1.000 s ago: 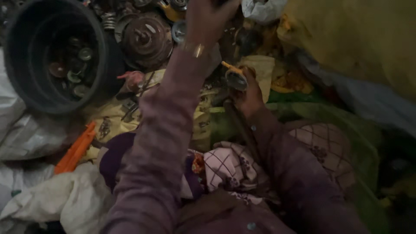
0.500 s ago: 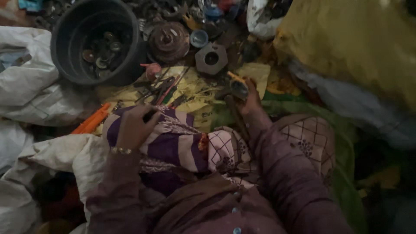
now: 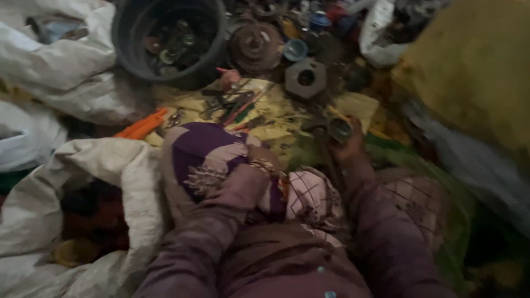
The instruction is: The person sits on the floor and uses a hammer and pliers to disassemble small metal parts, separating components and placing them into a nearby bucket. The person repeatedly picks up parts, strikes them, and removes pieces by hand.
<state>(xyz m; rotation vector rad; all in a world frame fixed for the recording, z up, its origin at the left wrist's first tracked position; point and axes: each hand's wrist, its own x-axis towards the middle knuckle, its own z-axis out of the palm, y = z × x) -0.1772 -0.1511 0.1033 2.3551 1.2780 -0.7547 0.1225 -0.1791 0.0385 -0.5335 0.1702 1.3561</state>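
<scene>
My right hand is stretched out over the floor and grips a small round metal part with a dark hollow middle. My left hand is drawn in against my lap, by the purple and cream patterned cloth. A bangle sits on that wrist, and the fingers are mostly hidden, so its grip is unclear. Ahead of both hands, small hand tools lie scattered on a yellow sheet.
A dark bucket holding several metal rings stands at the far left. Beside it are a rusty round disc and a big hexagonal nut. White sacks crowd the left, a yellow sack the right. An orange tool lies nearby.
My left arm, stretched out toward the scrap pile a second ago, has pulled back to my lap. My right hand has kept hold of the round part.
</scene>
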